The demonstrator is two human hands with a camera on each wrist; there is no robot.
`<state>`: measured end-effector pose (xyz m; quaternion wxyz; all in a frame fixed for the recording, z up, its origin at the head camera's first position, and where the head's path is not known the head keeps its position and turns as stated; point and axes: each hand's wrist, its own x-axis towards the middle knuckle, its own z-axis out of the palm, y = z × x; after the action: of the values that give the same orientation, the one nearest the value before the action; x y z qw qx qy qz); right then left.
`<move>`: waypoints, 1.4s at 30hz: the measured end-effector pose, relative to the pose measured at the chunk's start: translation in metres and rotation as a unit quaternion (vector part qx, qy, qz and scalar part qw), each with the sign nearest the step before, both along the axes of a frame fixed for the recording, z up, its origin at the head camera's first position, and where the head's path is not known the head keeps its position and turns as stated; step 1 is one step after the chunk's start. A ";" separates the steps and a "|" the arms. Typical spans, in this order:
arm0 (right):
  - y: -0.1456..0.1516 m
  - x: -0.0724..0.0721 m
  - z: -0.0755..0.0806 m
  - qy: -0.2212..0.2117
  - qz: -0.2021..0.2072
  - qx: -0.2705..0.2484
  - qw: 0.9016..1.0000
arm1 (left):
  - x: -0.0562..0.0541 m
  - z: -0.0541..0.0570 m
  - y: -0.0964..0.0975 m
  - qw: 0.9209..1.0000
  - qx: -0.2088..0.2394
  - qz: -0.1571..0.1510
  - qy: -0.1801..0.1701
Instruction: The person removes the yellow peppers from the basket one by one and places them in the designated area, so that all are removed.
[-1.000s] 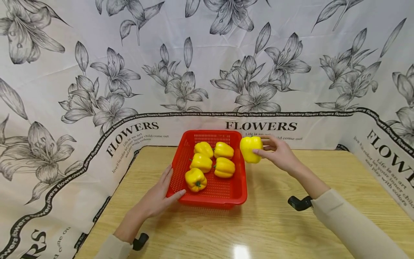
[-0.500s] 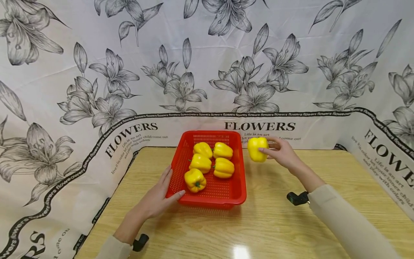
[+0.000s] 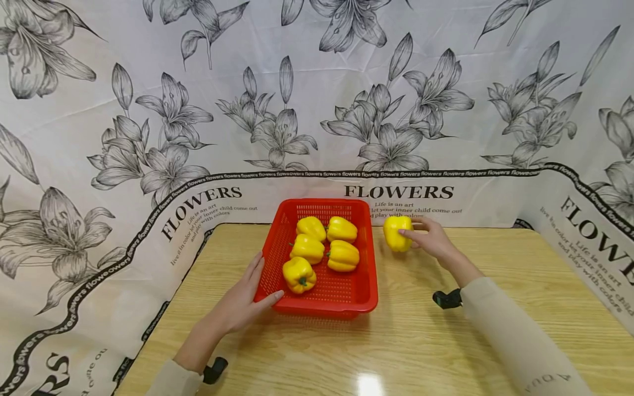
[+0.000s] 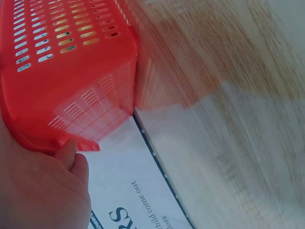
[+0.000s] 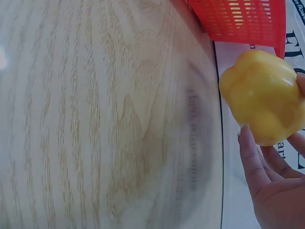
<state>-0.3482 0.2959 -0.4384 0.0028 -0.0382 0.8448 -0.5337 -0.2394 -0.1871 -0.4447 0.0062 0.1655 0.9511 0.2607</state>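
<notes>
R hand: (image 3: 432, 239) R of basket, by table's far edge; thumb on pepper's near side, fingers behind, pinching it.
Held pepper: (image 3: 394, 236) yellow, approx. upright, just beside basket's R wall, apart from it; can't tell if its base touches table.
L hand: (image 3: 242, 302) at basket's near-L part; thumb over rim, other fingers along outer L side, rim pinched betw. them.
Red basket: (image 3: 369, 275) plastic, slotted walls + base, on table approx. mid-view.
Peppers in basket: 5 yellow, w/ back-L one (image 3: 311, 229), back-R one (image 3: 342, 230), mid-L one (image 3: 307, 249), mid-R one (image 3: 344, 256), front-L one (image 3: 299, 275); front-L's green stem faces viewer, mid-R's points L.
Table: (image 3: 416, 352) light wood grain, bright glare spot at near edge.
Cloth: (image 3: 277, 44) white, B&W lily print, "FLOWERS" lettering, behind table + at both sides.
Sleeves: beige, L one (image 3: 173, 379) & R one (image 3: 510, 330).
Wrist gear: small blk. pieces, L unit (image 3: 215, 370) & R unit (image 3: 447, 299), nr. cuffs.
</notes>
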 end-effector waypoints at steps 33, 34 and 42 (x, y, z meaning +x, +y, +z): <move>0.009 -0.026 -0.035 -0.020 0.056 -0.073 0.996 | -0.001 -0.001 0.000 1.000 0.004 -0.003 -0.003; 0.010 -0.026 -0.035 -0.022 0.060 -0.075 0.995 | -0.001 -0.001 0.000 1.000 0.004 -0.002 -0.003; 0.006 -0.024 -0.030 -0.033 0.071 -0.041 0.996 | 0.000 0.000 0.001 1.000 0.009 0.001 -0.007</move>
<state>-0.3725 0.3018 -0.4688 0.0667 -0.0808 0.8168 -0.5673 -0.2395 -0.1865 -0.4448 0.0114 0.1630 0.9488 0.2703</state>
